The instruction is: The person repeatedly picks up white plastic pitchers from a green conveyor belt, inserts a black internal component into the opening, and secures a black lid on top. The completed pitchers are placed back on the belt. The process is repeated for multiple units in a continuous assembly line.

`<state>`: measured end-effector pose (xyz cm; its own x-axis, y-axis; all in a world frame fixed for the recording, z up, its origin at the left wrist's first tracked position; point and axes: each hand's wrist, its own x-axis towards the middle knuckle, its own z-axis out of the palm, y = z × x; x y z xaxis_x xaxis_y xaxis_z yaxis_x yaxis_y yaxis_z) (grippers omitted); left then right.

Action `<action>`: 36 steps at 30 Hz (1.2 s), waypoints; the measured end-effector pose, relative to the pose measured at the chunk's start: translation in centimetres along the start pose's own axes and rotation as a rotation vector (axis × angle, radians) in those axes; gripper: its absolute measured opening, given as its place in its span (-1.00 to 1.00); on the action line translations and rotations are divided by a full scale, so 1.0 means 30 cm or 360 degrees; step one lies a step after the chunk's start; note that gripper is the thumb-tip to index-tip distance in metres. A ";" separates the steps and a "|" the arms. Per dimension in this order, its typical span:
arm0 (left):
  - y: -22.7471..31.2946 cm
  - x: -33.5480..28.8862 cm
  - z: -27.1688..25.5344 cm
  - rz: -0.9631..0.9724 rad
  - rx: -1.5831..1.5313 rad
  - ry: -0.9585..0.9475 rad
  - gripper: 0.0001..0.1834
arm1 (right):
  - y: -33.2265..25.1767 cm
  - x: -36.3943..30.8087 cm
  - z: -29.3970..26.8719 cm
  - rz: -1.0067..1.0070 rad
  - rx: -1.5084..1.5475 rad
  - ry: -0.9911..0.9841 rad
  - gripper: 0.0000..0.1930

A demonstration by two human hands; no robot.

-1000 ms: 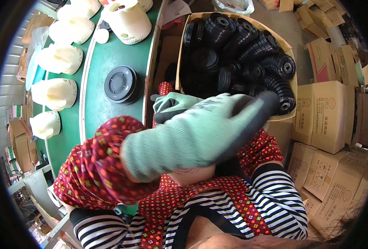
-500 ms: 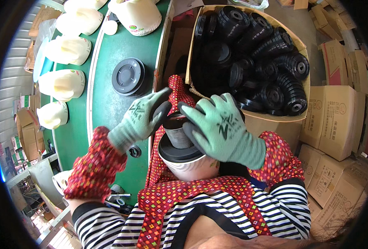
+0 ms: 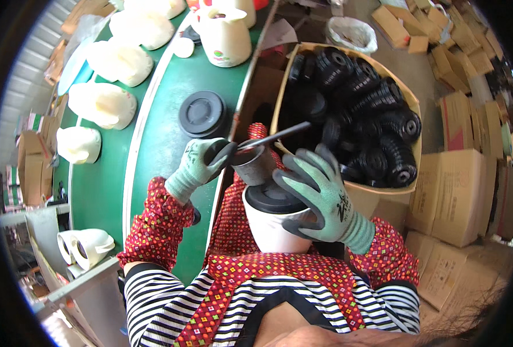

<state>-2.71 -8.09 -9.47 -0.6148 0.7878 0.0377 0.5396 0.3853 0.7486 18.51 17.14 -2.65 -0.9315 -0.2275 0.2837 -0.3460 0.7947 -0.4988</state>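
A white container (image 3: 273,231) with a black lid (image 3: 272,198) sits against my lap. My right hand (image 3: 320,194), in a green and grey glove, grips the lid and the container's upper side. My left hand (image 3: 201,162), gloved the same way, holds a small dark cup-shaped part (image 3: 255,165) just above the lid. A thin black rod (image 3: 276,136) sticks out of that part toward the upper right. Both sleeves are red patterned fabric.
A green conveyor belt (image 3: 152,144) on my left carries a loose black lid (image 3: 203,113) and several white containers (image 3: 103,104). A cardboard box (image 3: 383,191) full of black caps (image 3: 372,127) stands ahead on the right. Stacked cartons (image 3: 464,191) line the right side.
My hands have come apart from in front of the view. The lidded white container now shows in my lap, the right hand settled on its lid, the left lifting the dark part with the rod.
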 end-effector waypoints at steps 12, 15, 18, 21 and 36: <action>-0.317 -0.598 0.008 -0.0739 0.0683 0.0441 -0.65 | 0.004 0.011 0.079 0.0540 0.0844 0.0667 -0.75; -0.153 -0.588 -0.021 -0.0585 0.0502 0.0680 -0.05 | 0.071 0.040 0.111 0.0812 0.1405 0.0963 -0.75; 0.008 -0.623 -0.011 -0.0135 -0.0882 0.0479 0.04 | 0.134 0.097 0.204 0.1080 0.1753 0.0807 -0.55; 0.158 -0.685 -0.054 0.0076 -0.1001 0.0485 -0.12 | -0.068 0.218 0.297 0.1201 0.2493 0.0341 -0.41; -0.380 -0.772 -0.575 -0.0853 -0.0470 0.2023 -0.53 | -0.186 0.280 0.565 0.0985 0.2212 -0.0051 -0.52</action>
<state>-4.54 -39.03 -7.45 -0.8818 -0.4463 0.1523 0.0365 0.2575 0.9656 10.74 1.24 -11.37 -0.9608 -0.0941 -0.2608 0.2769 -0.3731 -0.8855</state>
